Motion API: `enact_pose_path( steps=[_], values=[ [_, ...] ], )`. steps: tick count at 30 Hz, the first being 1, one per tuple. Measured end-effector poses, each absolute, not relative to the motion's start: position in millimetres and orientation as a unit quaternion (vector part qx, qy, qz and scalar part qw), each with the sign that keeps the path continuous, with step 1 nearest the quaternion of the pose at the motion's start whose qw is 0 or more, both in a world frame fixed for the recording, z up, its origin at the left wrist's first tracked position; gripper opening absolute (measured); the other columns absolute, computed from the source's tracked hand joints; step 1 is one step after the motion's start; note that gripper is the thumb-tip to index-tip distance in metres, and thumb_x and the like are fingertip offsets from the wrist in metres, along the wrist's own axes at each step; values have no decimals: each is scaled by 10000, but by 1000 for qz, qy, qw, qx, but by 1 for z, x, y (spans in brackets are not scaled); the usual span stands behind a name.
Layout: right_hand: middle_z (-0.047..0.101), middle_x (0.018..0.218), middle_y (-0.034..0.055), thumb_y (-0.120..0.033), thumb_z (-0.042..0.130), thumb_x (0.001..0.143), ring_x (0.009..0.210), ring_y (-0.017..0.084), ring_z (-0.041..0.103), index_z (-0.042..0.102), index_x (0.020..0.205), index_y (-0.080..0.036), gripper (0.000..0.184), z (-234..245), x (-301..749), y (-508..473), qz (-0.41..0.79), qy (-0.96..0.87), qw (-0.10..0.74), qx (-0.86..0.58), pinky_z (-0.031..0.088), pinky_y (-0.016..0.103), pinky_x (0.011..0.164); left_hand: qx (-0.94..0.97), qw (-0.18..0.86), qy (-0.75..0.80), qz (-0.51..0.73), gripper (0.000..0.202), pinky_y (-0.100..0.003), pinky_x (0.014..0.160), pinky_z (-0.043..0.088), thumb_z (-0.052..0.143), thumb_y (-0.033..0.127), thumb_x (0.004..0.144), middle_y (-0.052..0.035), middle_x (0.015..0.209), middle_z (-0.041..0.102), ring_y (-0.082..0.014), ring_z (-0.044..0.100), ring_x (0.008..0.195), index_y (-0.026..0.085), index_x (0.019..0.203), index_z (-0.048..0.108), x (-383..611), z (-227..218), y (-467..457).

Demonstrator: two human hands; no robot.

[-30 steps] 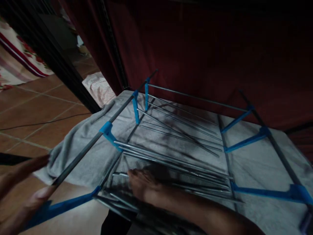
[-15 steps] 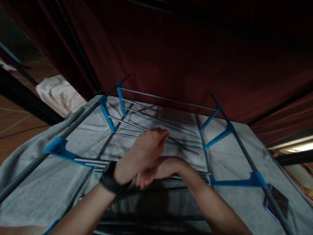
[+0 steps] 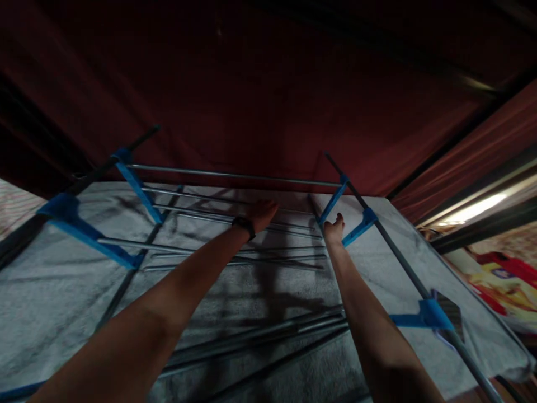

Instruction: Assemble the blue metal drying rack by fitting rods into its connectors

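My left hand [image 3: 264, 214], with a black watch [image 3: 244, 226] on the wrist, reaches over the thin metal rods. Its fingers are closed around a metal rod [image 3: 197, 196] in the far part of the frame, though the grip is partly hidden by the hand. My right hand [image 3: 334, 229] is at the lower end of a blue plastic bracket [image 3: 334, 200] on the right side, with one digit raised apart from the others. That bracket hangs from a dark grey pole [image 3: 396, 252]. The topmost rod [image 3: 235, 176] spans the left and right brackets.
Loose metal rods [image 3: 239, 258] lie on the grey blanket [image 3: 62, 291], with thicker tubes [image 3: 255, 338] nearer me. More blue brackets [image 3: 94, 238] line the left pole. A phone [image 3: 451, 313] lies by the right pole. A dark red curtain [image 3: 251, 112] hangs behind.
My hands were close together above the middle of the rods. They have since moved apart and farther forward, the right one to the right-hand bracket. The view has shifted right.
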State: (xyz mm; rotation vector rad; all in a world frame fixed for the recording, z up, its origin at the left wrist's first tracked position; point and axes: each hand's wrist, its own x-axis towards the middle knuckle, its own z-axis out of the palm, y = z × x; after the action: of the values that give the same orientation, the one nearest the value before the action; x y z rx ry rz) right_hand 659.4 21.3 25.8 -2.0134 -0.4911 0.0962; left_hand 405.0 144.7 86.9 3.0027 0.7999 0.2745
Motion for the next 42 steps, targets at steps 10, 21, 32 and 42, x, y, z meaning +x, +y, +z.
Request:
enact_pose_path(
  steps=[10,21,32,42],
  values=[
    [630,830,36,-317,536,729,832,215,615,529,942,-226,232,14,690,51,78,-287,515,-804,500,328,807,964,18,227,137,270,-355,835,471,407,152,1004,-109,1046,679,-234,636,979,146,1067,669,417,89,163],
    [649,823,49,-261,439,841,788,215,617,440,977,-242,137,44,670,56,0,-356,485,-799,439,312,702,952,35,231,197,264,-356,813,455,415,191,1010,-98,1014,698,-237,645,951,167,1069,672,418,113,159],
    [598,720,1,-268,482,864,719,201,594,447,967,-234,113,52,653,56,-2,-328,469,-820,407,276,640,948,39,236,208,326,-363,890,489,417,173,1006,-91,1125,738,-235,677,1031,187,1205,674,407,121,155],
    [665,801,91,-274,405,943,793,255,661,478,1090,-173,193,47,631,60,-49,-314,416,-852,475,346,719,956,36,220,193,343,-349,890,502,413,147,997,-88,1148,731,-230,679,1048,181,1231,661,399,119,158]
  ],
)
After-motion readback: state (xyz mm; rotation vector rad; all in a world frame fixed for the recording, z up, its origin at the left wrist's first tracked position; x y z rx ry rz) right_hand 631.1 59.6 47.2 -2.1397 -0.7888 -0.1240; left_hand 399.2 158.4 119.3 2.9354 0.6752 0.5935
